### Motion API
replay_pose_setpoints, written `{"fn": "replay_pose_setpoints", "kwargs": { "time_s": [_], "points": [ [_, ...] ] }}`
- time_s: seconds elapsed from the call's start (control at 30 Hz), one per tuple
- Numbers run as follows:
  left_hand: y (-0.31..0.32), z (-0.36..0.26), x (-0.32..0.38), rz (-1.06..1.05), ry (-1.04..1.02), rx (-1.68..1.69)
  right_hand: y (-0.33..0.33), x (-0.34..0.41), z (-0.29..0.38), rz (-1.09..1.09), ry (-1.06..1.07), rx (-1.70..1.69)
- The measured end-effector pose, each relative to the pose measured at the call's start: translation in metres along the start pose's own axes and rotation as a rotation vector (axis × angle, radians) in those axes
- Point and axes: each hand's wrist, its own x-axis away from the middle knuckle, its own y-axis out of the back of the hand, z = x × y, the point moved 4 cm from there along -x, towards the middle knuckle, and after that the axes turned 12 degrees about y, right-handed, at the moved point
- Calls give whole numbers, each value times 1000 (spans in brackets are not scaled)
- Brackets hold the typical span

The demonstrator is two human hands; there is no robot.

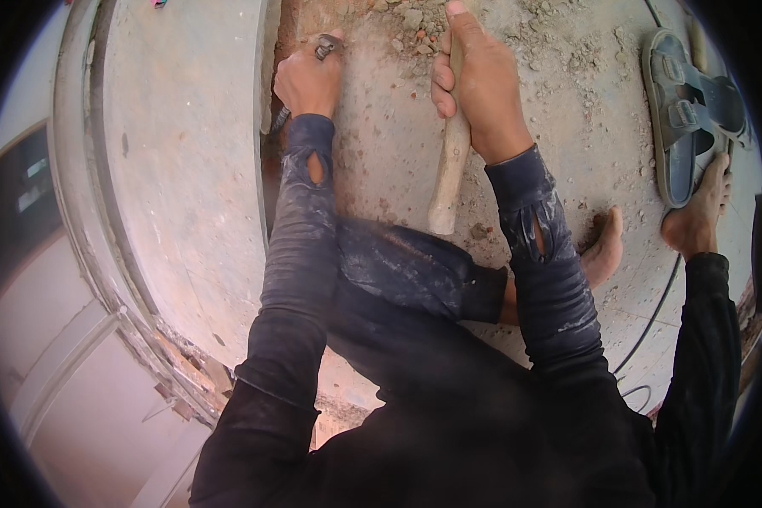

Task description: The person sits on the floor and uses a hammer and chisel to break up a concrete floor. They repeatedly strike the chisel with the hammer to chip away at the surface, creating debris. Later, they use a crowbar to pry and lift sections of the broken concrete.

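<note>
My left hand (308, 82) is closed around a dark metal bar (326, 47), perhaps a chisel. One blunt end sticks out above my fist, and a ribbed length shows below, near my wrist. The fist rests close to the edge of a pale slab (184, 127), over a strip of exposed reddish masonry (298, 19). In my right hand (492, 89) is a thick wooden handle (451, 178), its butt end pointing back towards me. My thumb lies along the handle; whatever tops it is beyond the upper edge of the view.
Broken mortar rubble (413, 19) lies scattered over the dusty floor (381, 159). At the right are sandals (673, 120), a black cable (657, 311) and my bare foot (698, 222). My folded leg (406, 267) crosses the floor below my hands.
</note>
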Motion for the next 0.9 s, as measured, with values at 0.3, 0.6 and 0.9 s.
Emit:
{"fn": "replay_pose_setpoints", "kwargs": {
  "time_s": [0.3,0.6,0.9],
  "points": [
    [0,2,-2,27,43,33,-21,11,-20,-1,-56,-29],
    [-1,1,-5,73,90,-61,-25,-9,-22,203,-94,220],
    [-8,11,-9,109,99,-78,-28,-10,-25,363,-103,318]
  ]
}}
